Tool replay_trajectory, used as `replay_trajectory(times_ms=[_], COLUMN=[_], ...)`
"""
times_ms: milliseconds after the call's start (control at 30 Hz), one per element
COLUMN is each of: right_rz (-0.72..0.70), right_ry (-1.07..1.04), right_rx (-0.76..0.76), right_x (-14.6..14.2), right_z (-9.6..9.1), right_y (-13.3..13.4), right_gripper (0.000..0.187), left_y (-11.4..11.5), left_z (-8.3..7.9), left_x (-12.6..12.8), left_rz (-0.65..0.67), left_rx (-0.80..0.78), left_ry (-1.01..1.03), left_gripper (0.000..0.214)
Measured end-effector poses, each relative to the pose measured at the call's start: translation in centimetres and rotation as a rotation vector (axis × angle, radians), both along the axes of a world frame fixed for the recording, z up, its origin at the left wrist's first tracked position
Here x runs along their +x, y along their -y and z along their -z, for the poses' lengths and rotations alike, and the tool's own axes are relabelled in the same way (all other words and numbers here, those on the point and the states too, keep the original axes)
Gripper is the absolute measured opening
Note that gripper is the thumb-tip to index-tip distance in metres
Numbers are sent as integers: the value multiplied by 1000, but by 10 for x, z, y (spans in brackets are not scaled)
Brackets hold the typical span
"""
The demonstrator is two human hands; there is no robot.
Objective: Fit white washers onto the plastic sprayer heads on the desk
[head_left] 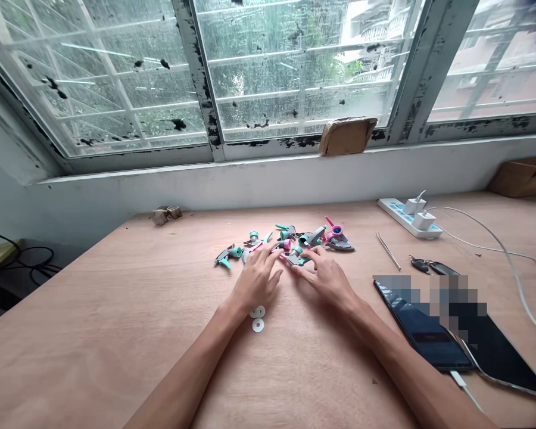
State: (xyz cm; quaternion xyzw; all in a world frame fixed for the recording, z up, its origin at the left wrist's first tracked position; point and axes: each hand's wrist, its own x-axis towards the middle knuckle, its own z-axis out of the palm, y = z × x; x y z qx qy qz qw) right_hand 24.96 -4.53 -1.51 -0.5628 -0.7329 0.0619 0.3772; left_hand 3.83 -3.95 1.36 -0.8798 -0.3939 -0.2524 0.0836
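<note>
A loose pile of trigger spray heads [313,237], grey with teal or pink parts, lies on the wooden table. My left hand [259,273] rests over the pile's near side, fingers spread, partly hiding some spray heads. On the right, my right hand [325,273] has its fingers apart, with the index fingertip at a grey and teal spray head [295,257]. Neither hand appears to hold anything. One grey and teal spray head [228,255] sits at the left end of the pile. Several white ring washers [258,325] lie beside my left wrist, some partly covered by it.
Tweezers [388,251], sunglasses [435,266] and two dark phones [422,328] lie on the right. Behind them are a power strip [408,218] with plugs and white cables. Small wooden blocks [166,214] stand at the back left, below the window wall.
</note>
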Motion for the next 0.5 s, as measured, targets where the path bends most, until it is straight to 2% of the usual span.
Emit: replay_trajectory(times_ms=[100,233,333,433,500], right_rz=[-61,-150,-197,-294,-319], right_ry=[-31,-131,-213,-198,-184], right_rx=[24,80,122,129,124], right_x=[-11,-17,-17,-16,-17], right_z=[-6,-10,-15,-19,-19], right_y=[6,11,14,18,20], right_gripper=[28,25,29,33,48], left_y=[6,5,2,-1,-4], left_z=[2,5,5,5,4], left_x=[8,10,6,1,-2], left_rz=[84,73,50,46,25], left_rx=[-32,-69,-62,-79,-90], left_ry=[-20,15,67,68,82], left_gripper=[50,42,44,45,43])
